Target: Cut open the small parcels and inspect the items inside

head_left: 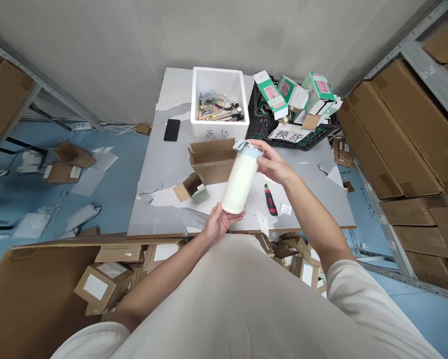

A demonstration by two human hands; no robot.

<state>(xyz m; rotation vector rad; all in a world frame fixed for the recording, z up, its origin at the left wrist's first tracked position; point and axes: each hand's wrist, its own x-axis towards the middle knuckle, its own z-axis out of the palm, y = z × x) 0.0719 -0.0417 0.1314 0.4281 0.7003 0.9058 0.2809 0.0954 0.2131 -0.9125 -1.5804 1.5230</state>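
A cream-white bottle point(240, 182) with a light blue collar and a carry loop is held tilted above the near part of the table. My left hand point(220, 223) cups its base from below, fingers wrapped under it. Around its top end, my right hand point(272, 162) grips the collar. Behind the bottle lies an open cardboard box point(212, 162), and a smaller opened carton point(194, 188) sits to its left. To the right of the bottle rests a red and black utility knife point(270, 200), beside a small white printed slip point(285, 209).
A white foam box point(220, 130) with mixed items stands at the back, next to a black crate point(259, 124) full of green and white cartons. A phone point(172, 130) lies at left. Large cardboard boxes point(399, 134) fill the right shelf; parcels point(104, 286) lie below the table edge.
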